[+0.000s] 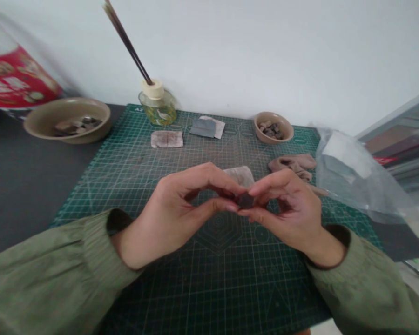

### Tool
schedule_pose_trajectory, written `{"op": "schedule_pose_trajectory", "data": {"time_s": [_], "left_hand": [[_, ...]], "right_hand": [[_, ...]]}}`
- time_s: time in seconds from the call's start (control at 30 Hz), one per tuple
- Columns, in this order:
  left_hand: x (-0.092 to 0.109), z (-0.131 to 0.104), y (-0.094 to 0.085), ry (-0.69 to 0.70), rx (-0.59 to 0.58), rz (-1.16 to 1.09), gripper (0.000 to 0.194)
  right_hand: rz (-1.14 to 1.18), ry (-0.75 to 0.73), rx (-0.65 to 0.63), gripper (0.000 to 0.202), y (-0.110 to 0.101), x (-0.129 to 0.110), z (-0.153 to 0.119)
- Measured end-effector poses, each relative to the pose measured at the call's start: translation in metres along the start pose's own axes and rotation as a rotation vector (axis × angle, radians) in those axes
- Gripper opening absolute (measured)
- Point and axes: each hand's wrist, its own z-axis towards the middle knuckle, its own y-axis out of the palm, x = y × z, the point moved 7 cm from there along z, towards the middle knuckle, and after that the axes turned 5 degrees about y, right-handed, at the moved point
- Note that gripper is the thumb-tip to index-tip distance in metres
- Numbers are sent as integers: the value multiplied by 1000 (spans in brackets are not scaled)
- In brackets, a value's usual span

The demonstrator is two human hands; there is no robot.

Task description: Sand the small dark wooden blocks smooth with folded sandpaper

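Between my fingertips is a small dark brown block [246, 200], raised above the green cutting mat [209, 284]. My left hand [186, 204] pinches its left side with thumb and forefinger. From the right, my right hand [288, 207] pinches the same block. Its exact kind does not show, as the fingers cover much of it. Just behind my fingers a pale sanding sheet [240, 175] lies on the mat, partly hidden. A crumpled brownish cloth [293, 165] rests beyond my right hand.
A small bowl of brown pieces [273, 126] stands at the back, a larger bowl [68, 118] at the left. Grey sandpaper [203, 127], a stained pad [166, 139] and a reed diffuser [158, 104] line the back. Clear plastic bag [356, 172] at right; red package [19, 79] far left.
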Motion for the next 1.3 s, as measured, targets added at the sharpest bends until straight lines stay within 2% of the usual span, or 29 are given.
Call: {"op": "schedule_pose_trajectory", "data": {"time_s": [0.17,0.33,0.47,0.73,0.93,1.1,1.2,1.3], "left_hand": [[1,0,0,6,5,-4,12],[2,0,-2,-3,61,-38,12],[3,-1,-3,-1,84,-61,12],[4,0,-1,3,8,-32,10],[3,-1,2,25,-60,-60,25],[-1,0,3,31,-51,-55,22],[-4,1,2,20,-37,-29,25],[-5,1,7,20,-120,58,22]], "right_hand": [[35,5,-12,27,2,0,0],[117,6,-49,23,3,1,-2],[110,-3,-19,24,1,1,-3],[10,-48,48,27,-5,1,-4],[-40,-81,30,29,-6,-1,-2],[-91,-80,1,24,-1,-3,1],[-140,-32,72,18,-17,-3,9],[-432,145,167,22,-53,5,19]]}}
